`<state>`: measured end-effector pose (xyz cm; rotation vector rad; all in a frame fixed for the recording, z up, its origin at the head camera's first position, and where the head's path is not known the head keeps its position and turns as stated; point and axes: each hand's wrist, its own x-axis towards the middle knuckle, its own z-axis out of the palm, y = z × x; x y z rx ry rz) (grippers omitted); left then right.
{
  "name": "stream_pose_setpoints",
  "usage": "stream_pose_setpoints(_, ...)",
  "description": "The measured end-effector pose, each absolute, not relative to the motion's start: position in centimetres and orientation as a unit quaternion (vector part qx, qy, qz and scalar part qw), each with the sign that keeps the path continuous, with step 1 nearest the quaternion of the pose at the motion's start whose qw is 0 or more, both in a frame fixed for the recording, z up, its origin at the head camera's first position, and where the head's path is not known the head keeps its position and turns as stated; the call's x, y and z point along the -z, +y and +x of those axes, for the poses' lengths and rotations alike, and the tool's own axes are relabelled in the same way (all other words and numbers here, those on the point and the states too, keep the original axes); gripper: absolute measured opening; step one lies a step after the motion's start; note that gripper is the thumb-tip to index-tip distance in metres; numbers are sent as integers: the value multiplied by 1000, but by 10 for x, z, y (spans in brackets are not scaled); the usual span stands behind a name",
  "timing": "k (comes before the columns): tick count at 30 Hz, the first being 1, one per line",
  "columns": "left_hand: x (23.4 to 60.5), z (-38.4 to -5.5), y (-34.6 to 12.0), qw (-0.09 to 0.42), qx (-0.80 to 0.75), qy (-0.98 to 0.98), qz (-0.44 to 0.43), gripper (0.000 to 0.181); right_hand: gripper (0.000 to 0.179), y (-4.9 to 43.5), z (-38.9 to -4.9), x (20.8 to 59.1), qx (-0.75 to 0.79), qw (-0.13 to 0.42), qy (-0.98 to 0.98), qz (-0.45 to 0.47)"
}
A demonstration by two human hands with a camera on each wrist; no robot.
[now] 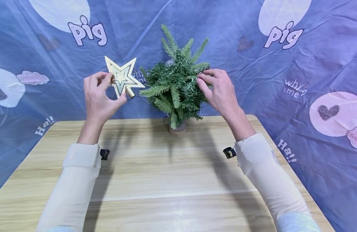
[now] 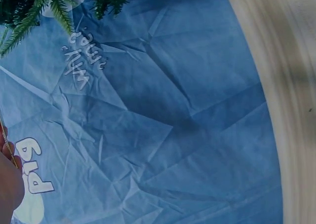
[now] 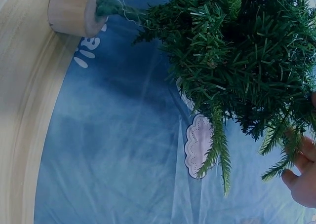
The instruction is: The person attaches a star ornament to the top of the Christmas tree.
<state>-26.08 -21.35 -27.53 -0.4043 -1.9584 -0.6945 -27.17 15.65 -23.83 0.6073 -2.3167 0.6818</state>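
Note:
A small artificial Christmas tree (image 1: 178, 83) stands upright at the far edge of the table, on a round wooden base (image 1: 177, 130). To its left, my left hand (image 1: 98, 93) holds a gold star tree topper (image 1: 120, 77) between thumb and fingers, raised above the table and apart from the branches. On the other side, my right hand (image 1: 220, 90) pinches a branch on the tree's right; the right wrist view shows the fingers (image 3: 298, 160) at a green sprig (image 3: 281, 167), partly cut off. Only part of the left hand (image 2: 9, 189) shows in its wrist view.
The wood-grain table (image 1: 178, 174) runs beneath both forearms. Behind it and along its sides hangs a creased blue cloth (image 1: 224, 19) printed with words and pale shapes. A black wrist device (image 1: 230, 152) sits at the right cuff, another (image 1: 104, 154) at the left.

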Motion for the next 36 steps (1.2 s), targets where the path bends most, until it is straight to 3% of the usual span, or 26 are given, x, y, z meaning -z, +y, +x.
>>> stream_pose_setpoints(36, 238, -271, -183, 536, 294, -767, -196, 53, 35, 156, -271, 239, -259, 326, -880, 230)
